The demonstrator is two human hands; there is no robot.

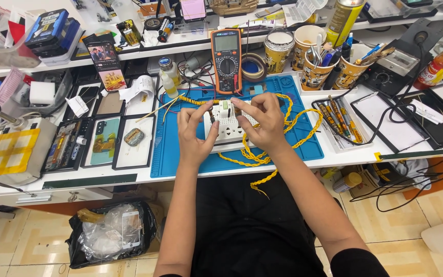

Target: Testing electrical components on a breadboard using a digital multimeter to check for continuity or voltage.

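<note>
Seating a small part into the white breadboard [227,125] on the blue mat [180,149], left hand [193,136] bracing its edge, right hand [262,123] pinching the part; pressing in probably needs pin alignment.

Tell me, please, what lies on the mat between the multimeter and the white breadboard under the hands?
In the head view, twisted yellow wire crosses the blue mat between the orange multimeter and the white breadboard, which the left hand and right hand touch.

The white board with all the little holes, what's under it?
The white board lies on a blue mat, with twisted yellow wire looping out beside it. The left hand and right hand cover its sides, so anything beneath them is hidden.
</note>
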